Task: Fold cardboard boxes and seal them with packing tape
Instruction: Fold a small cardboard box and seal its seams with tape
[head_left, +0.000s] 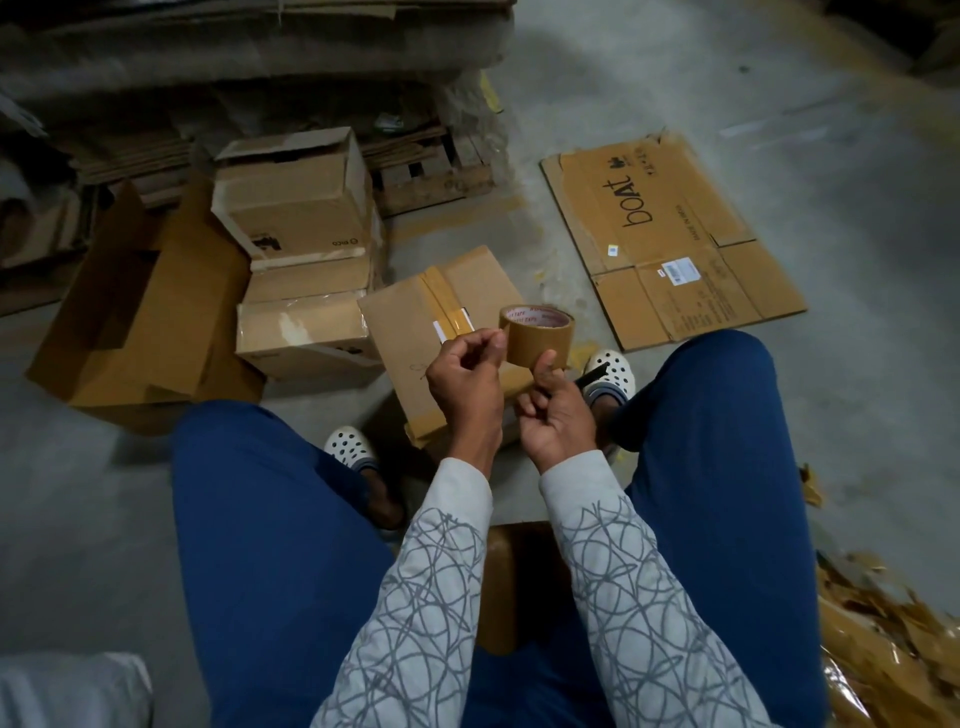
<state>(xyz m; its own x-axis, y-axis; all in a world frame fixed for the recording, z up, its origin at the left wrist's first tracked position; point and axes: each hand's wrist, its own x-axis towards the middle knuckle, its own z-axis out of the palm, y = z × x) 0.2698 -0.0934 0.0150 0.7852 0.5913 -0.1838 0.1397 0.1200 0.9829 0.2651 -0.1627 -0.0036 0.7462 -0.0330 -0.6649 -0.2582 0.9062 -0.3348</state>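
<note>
Step in hand, by my reading: hunting tape's free end before sealing.
- Box (408, 338): on floor between your feet, tape strip already on top seam.
- Your left hand (467, 382): fingers curled, pinching at rim of tape roll (537, 338). Whether end is lifted, can't tell.
- Your right hand (558, 415): clamped on roll from below, thumb on its face.
- Next move: peel length free, carry it to box seam.
- Black object (595, 373) by right shoe: half hidden behind hand, unidentifiable.

A grey concrete floor (675, 78) carries a taped box (405, 338), stacked cartons (301, 197), a flattened cardboard sheet (670, 234) and, at its right edge, scraps (883, 649).
</note>
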